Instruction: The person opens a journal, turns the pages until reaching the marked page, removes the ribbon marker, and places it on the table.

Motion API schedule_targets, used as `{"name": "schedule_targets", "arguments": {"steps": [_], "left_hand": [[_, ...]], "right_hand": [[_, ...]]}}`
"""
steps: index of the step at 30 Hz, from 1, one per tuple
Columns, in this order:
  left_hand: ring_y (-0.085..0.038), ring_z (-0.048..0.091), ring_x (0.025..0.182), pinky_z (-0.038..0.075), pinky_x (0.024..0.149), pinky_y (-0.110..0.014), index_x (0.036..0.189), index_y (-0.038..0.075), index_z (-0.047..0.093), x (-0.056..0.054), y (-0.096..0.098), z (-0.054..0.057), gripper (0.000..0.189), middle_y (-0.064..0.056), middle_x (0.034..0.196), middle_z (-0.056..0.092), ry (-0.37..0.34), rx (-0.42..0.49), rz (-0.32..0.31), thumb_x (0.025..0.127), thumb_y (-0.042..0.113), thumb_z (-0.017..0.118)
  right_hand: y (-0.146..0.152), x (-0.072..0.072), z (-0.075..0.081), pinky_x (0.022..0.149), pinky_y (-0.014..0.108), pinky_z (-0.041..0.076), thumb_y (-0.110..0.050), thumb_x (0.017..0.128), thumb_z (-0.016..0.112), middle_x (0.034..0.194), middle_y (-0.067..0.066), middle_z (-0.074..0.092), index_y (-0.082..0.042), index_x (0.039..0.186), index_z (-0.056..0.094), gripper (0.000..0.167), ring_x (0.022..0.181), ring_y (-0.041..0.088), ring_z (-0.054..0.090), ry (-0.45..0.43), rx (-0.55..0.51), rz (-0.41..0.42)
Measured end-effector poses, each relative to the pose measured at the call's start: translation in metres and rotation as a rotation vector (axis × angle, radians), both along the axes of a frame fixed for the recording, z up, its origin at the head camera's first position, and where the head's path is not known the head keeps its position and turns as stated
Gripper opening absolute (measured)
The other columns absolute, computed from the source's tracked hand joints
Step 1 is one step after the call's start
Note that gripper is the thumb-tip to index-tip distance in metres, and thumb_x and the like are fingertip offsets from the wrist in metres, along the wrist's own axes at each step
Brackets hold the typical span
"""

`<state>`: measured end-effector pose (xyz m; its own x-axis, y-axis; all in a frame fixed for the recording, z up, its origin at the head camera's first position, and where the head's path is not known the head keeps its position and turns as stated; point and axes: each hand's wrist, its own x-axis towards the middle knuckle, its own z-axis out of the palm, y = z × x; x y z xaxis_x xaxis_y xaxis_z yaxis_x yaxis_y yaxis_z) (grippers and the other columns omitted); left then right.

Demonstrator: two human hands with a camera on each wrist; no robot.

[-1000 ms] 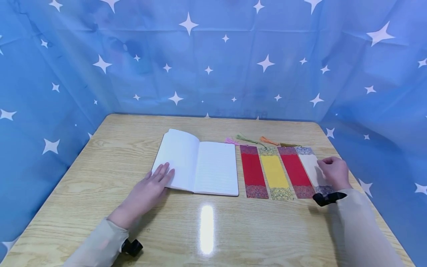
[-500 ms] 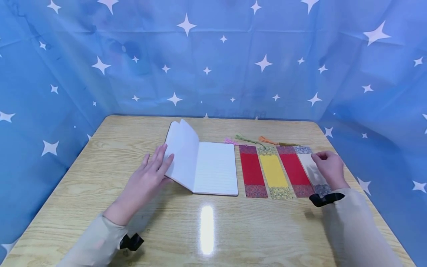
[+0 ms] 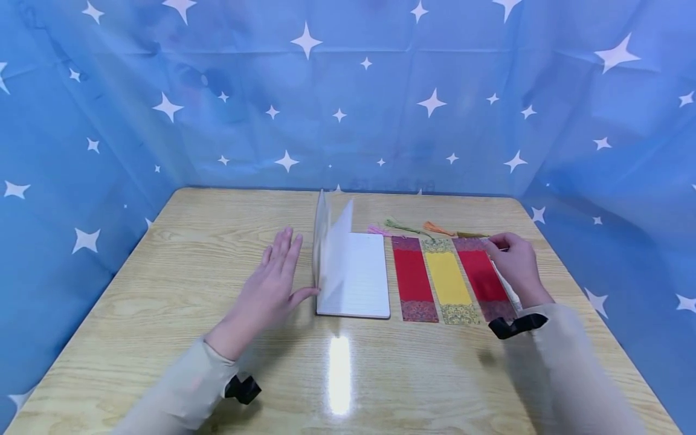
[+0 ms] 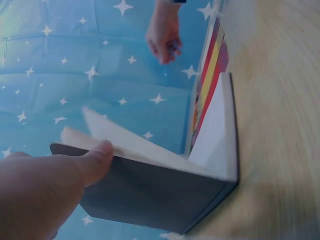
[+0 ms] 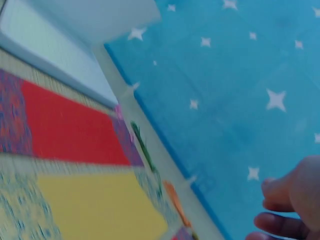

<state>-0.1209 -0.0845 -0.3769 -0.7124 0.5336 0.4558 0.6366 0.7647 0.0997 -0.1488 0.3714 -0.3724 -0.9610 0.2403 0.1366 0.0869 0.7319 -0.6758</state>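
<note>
My left hand has its fingers straight and its thumb along the raised left side of an open notebook. In the left wrist view the thumb touches the edge of the dark cover; a loose page stands apart from the rest. My right hand, its fingers loosely curled, is over a white bookmark and hides most of it. Nothing shows between its fingers in the right wrist view. Left of it lie a red bookmark, a yellow bookmark and another red bookmark.
Tassels in pink, green and orange lie behind the bookmarks. The wooden table ends at a blue star-patterned curtain at the back and sides.
My left hand has swung the notebook's left side up from lying flat to nearly upright, moving rightward. My right hand has shifted left and away from me over the white bookmark.
</note>
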Motion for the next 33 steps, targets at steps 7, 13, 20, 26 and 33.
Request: {"name": "schedule_targets", "arguments": {"steps": [7, 13, 20, 26, 33], "left_hand": [[-0.037, 0.012, 0.137, 0.022, 0.106, -0.052, 0.146, 0.002, 0.023, -0.003, 0.023, -0.013, 0.074, -0.025, 0.150, 0.013, -0.117, -0.070, -0.037, 0.094, 0.047, 0.048], [-0.040, 0.023, 0.134, 0.027, 0.103, -0.053, 0.142, 0.009, 0.040, -0.003, 0.035, -0.027, 0.061, -0.025, 0.146, 0.027, -0.110, -0.115, -0.104, 0.094, 0.046, 0.049], [-0.042, 0.026, 0.133, 0.026, 0.104, -0.053, 0.142, 0.012, 0.040, -0.002, 0.041, -0.042, 0.063, -0.024, 0.145, 0.029, -0.191, -0.143, -0.152, 0.092, 0.049, 0.049], [-0.040, 0.025, 0.133, 0.025, 0.105, -0.052, 0.144, 0.013, 0.037, -0.001, 0.045, -0.054, 0.065, -0.021, 0.144, 0.032, -0.291, -0.190, -0.179, 0.092, 0.053, 0.046], [-0.040, 0.027, 0.133, 0.024, 0.106, -0.051, 0.142, 0.013, 0.040, -0.002, 0.047, -0.058, 0.066, -0.022, 0.142, 0.035, -0.298, -0.205, -0.182, 0.092, 0.054, 0.045]], "right_hand": [[-0.036, 0.000, 0.009, 0.067, 0.038, 0.044, -0.042, 0.093, 0.053, 0.098, 0.014, 0.058, -0.002, 0.109, 0.060, 0.044, 0.084, 0.025, 0.051, 0.006, -0.052, 0.053], [-0.060, 0.003, 0.011, 0.066, 0.036, 0.045, -0.034, 0.095, 0.052, 0.093, 0.012, 0.060, -0.003, 0.107, 0.060, 0.033, 0.080, 0.024, 0.053, 0.063, -0.001, 0.185], [-0.091, 0.002, -0.001, 0.066, 0.037, 0.048, -0.024, 0.093, 0.058, 0.097, 0.007, 0.059, -0.007, 0.106, 0.061, 0.022, 0.083, 0.021, 0.054, 0.133, 0.090, 0.302], [-0.120, 0.006, -0.013, 0.077, 0.041, 0.048, -0.019, 0.091, 0.061, 0.107, 0.010, 0.059, -0.004, 0.113, 0.060, 0.027, 0.092, 0.023, 0.056, 0.164, 0.173, 0.430], [-0.141, 0.010, -0.031, 0.091, 0.046, 0.044, -0.028, 0.088, 0.066, 0.120, 0.011, 0.058, -0.006, 0.121, 0.059, 0.041, 0.112, 0.027, 0.052, 0.099, 0.329, 0.545]]}}
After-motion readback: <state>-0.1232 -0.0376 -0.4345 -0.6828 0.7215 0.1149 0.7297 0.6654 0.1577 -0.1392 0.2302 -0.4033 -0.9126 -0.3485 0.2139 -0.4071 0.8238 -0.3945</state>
